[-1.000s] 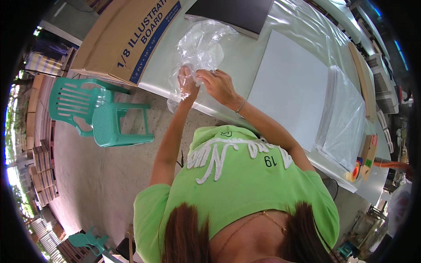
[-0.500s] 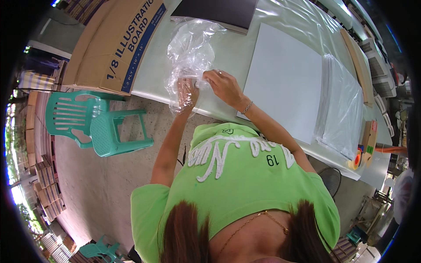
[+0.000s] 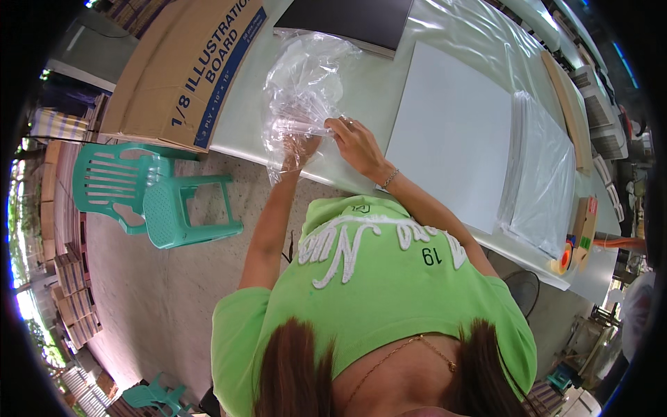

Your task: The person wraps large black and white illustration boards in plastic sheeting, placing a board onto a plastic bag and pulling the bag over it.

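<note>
A crumpled clear plastic bag lies over the near edge of the table, its loose end spread toward the far side. My left hand is gripping the bag at its near end, and folds of film cover its fingers and wrist. Just to the right, my right hand pinches the bag's side between thumb and fingers. A stack of white boards lies to the right of my right hand. Beyond the bag sits a black board stack.
The table has a glossy pale cover. A large cardboard box stands at its left end. Clear plastic sleeves lie right of the white boards, near a tape roll. A green chair and a green stool occupy the left floor.
My left hand has turned and curled more under the film. My right hand has shifted slightly right and nearer, still pinching the bag, whose folds now draw toward it.
</note>
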{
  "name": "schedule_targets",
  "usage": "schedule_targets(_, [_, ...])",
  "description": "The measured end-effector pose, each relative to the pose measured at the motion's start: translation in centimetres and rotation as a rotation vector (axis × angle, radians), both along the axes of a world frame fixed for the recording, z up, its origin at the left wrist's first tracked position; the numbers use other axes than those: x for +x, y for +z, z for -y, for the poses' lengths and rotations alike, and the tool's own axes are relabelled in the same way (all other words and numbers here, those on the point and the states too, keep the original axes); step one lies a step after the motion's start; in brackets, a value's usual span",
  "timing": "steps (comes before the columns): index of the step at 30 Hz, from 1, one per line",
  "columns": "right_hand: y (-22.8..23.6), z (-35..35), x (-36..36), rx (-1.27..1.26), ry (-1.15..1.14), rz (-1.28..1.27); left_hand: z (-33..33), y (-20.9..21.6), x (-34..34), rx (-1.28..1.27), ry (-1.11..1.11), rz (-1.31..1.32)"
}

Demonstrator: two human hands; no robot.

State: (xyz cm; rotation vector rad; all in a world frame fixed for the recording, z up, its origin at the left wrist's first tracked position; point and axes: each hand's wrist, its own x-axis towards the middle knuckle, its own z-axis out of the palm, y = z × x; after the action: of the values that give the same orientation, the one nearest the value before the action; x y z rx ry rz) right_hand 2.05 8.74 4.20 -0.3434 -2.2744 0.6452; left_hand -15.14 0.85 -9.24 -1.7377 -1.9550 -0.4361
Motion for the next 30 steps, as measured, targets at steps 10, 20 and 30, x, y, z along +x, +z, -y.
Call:
schedule_targets(10, [0.7, 1.5, 2.6, -0.034, -0.055, 0.075, -2.5, 1.3, -1.1, 0.109, -0.008, 0.266])
schedule_targets(20, [2.4, 2.9, 5.5, -0.201, 0.012, 0.117, -4.1, 0.9, -1.5, 0.147, 0.000, 0.307])
schedule_targets(30, [2.0, 2.3, 6.7, -0.133, 0.041, 0.241, -2.6, 2.5, -1.6, 0.134, -0.037, 0.392])
